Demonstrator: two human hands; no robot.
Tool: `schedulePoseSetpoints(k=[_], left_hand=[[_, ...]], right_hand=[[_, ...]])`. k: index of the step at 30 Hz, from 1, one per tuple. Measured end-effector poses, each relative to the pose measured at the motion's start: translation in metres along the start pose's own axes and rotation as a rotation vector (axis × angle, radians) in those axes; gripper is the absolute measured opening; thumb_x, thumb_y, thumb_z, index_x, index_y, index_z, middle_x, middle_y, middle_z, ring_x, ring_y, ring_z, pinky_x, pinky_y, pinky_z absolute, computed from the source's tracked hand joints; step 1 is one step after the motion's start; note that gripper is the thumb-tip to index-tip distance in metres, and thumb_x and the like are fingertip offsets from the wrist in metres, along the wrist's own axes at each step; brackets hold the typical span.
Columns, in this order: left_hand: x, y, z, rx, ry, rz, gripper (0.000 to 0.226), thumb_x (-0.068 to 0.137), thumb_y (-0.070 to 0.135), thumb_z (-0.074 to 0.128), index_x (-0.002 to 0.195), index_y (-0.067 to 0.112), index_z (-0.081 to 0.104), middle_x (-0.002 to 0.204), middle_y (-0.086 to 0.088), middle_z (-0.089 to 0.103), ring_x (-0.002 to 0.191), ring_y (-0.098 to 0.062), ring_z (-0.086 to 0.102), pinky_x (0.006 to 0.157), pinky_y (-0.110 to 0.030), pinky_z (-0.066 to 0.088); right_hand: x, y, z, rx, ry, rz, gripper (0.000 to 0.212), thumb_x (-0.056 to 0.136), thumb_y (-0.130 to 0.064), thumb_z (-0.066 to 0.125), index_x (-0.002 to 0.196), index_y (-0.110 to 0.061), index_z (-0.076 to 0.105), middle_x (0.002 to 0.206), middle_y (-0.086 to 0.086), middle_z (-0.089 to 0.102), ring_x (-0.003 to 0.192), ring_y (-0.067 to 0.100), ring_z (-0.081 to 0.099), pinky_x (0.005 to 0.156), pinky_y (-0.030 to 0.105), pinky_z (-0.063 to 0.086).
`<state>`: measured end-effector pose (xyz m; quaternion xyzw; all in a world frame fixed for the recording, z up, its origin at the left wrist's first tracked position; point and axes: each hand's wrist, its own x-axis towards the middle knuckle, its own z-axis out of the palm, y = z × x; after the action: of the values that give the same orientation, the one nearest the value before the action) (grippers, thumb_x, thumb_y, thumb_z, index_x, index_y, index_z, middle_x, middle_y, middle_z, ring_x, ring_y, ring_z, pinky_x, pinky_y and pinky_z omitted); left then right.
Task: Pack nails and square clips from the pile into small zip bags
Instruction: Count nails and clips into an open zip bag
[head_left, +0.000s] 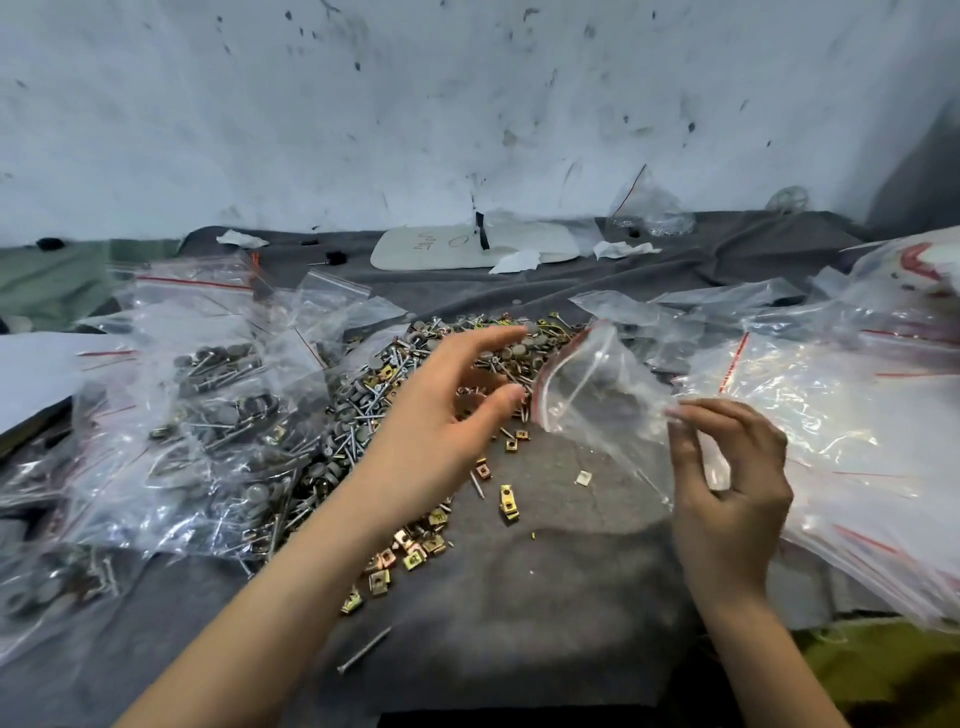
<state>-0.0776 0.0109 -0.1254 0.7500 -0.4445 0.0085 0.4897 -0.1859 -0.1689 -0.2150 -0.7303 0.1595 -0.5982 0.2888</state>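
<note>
— What is sitting in the bags?

— The zip bag (597, 395) at the middle is hanging empty, its red-striped mouth gaping toward the pile (384, 384) of nails and square clips on the grey worktop (545, 597). The filled bags (218, 395) at the left are holding nails and clips. The stacked bags (831, 415) at the right are lying flat.

— And the hands?

— The right hand (727, 467) is pinching the zip bag's near edge, thumb and fingers (698, 408) together on the plastic. The left hand (447, 410) is hovering over the pile, fingers apart, gripping nothing.
</note>
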Motion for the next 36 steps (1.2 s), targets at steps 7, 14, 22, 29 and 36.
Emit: schedulePoseSetpoints(k=[7,14,22,29,36], left_hand=[[-0.019,-0.056,-0.036,0.479,-0.111,-0.271,0.019,0.09,0.016,0.064,0.106,0.025,0.067,0.105,0.009,0.067,0.093,-0.005,0.06,0.089,-0.031,0.05],[-0.068,-0.054,-0.036,0.538,-0.172,-0.167,0.005,0.084,0.022,0.071,0.081,0.024,0.067,0.078,0.011,0.062,0.072,-0.003,0.056,0.067,-0.016,0.038],[-0.074,-0.061,-0.028,0.542,-0.148,-0.165,0.012,0.084,0.015,0.07,0.095,0.021,0.069,0.09,0.009,0.057,0.075,-0.001,0.049,0.073,-0.022,0.038],[-0.075,-0.063,-0.008,0.702,-0.324,-0.198,0.017,0.088,0.037,0.063,0.103,0.029,0.06,0.102,0.012,0.052,0.102,-0.01,0.05,0.091,-0.028,0.038],[-0.078,-0.059,0.011,0.824,-0.272,-0.176,0.027,0.095,0.041,0.048,0.12,0.032,0.051,0.117,0.012,0.049,0.117,-0.01,0.044,0.097,-0.03,0.034]], right_hand=[[-0.016,0.003,0.023,0.014,-0.352,0.186,0.009,0.084,-0.007,0.069,0.089,-0.013,0.071,0.092,0.0,0.065,0.095,0.021,0.059,0.083,0.019,0.036],[-0.02,0.007,0.02,0.016,-0.357,0.205,0.012,0.085,-0.009,0.068,0.089,-0.021,0.068,0.09,-0.004,0.064,0.092,0.019,0.059,0.081,0.023,0.038],[-0.021,0.011,0.02,0.024,-0.363,0.257,0.008,0.087,-0.011,0.066,0.092,-0.014,0.071,0.094,-0.001,0.067,0.093,0.015,0.06,0.08,0.021,0.039],[-0.022,0.014,0.02,0.036,-0.34,0.279,0.009,0.087,-0.017,0.066,0.093,-0.021,0.071,0.091,-0.005,0.068,0.085,0.012,0.06,0.075,0.025,0.043],[-0.022,0.015,0.02,0.073,-0.327,0.302,0.008,0.087,-0.019,0.066,0.092,-0.022,0.071,0.091,-0.005,0.07,0.086,0.013,0.063,0.075,0.025,0.045]])
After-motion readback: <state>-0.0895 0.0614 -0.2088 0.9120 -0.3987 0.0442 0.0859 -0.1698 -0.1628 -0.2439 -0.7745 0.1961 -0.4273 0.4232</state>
